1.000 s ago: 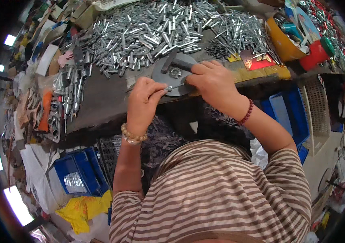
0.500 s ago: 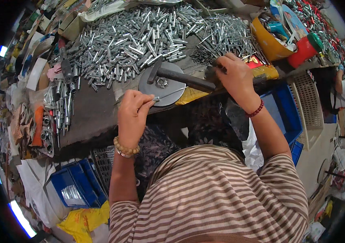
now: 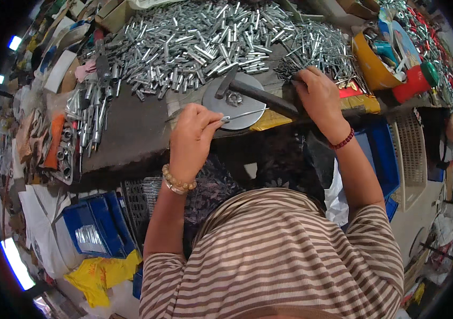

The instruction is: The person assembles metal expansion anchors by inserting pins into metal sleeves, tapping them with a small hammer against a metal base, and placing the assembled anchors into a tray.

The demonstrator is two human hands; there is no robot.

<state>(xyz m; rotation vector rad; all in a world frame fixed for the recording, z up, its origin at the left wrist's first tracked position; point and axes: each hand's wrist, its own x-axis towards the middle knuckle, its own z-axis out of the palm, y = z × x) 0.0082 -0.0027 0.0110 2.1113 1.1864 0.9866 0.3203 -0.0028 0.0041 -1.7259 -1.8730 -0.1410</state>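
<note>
My left hand (image 3: 193, 134) pinches a thin metal rod (image 3: 242, 115) that reaches out over a round grey metal plate (image 3: 237, 103). A small metal fitting (image 3: 233, 98) sits at the middle of that plate. My right hand (image 3: 319, 95) rests at the right of the plate, near the end of a dark hammer handle (image 3: 269, 100); the hammer head (image 3: 225, 85) lies on the plate's upper left. Whether the fingers close around the handle I cannot tell. Behind both hands spreads a large heap of short shiny metal tubes (image 3: 194, 42).
A pile of thin rods (image 3: 322, 45) lies at the back right beside an orange bowl (image 3: 370, 69) and a red container (image 3: 415, 82). Blue bins (image 3: 91, 228) and a yellow bag (image 3: 104, 274) sit below the bench on the left; a blue crate (image 3: 380, 154) is on the right.
My right hand has moved from the plate out to the right, along the hammer handle. The left hand has stayed by the plate with the thin rod.
</note>
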